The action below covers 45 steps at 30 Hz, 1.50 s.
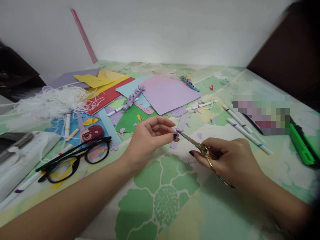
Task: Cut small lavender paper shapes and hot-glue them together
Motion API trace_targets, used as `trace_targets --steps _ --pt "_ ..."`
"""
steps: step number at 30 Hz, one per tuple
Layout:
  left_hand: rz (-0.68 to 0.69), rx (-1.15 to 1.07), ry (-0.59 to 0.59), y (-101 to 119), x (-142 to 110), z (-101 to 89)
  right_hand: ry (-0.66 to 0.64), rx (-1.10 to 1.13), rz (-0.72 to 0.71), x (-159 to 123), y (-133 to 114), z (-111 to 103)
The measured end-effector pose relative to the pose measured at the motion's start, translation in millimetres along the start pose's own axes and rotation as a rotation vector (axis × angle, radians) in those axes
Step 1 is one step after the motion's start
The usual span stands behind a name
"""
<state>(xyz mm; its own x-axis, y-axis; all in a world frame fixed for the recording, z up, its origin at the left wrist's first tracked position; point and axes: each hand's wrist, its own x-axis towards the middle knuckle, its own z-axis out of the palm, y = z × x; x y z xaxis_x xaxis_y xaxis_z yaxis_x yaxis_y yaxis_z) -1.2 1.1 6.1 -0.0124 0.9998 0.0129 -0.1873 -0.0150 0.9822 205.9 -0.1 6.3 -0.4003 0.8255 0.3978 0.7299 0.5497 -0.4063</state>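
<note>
My right hand (226,155) grips a pair of scissors (200,145) with gold handles. Its pointed blades reach left and look nearly closed. Thumb and fingertips of my left hand (152,136) pinch a small piece of purple paper (177,135) at the blade tips. Partly behind the fingertips lies a narrow purple paper strip (181,122) on the flowered tablecloth. Small purple scraps (199,136) are scattered around it. Farther back rests a large lilac sheet (167,95), beside a white stick wrapped in frilled purple paper (133,97).
To the left are black-framed glasses (80,160), a tangle of white string (57,100), coloured paper sheets (110,95) and a white power strip (30,160). On the right lie white marker-like sticks (246,131) and a green cutter (302,145). A wall (175,33) borders the table's back.
</note>
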Motion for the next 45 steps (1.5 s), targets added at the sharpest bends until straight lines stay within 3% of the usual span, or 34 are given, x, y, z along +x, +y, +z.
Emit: trace_targets --steps 19,31,45 --pt "-0.024 -0.093 -0.045 -1.9 0.3 -0.5 -0.146 0.121 0.119 2.2 -6.1 -1.2" --pt "-0.009 -0.108 -0.124 -8.9 -0.2 1.2 -0.016 -0.051 0.013 -1.0 -5.7 5.5" --pt "0.0 -0.04 -0.12 -8.7 -1.0 1.3 0.038 -0.081 -0.037 -0.7 -4.5 6.3"
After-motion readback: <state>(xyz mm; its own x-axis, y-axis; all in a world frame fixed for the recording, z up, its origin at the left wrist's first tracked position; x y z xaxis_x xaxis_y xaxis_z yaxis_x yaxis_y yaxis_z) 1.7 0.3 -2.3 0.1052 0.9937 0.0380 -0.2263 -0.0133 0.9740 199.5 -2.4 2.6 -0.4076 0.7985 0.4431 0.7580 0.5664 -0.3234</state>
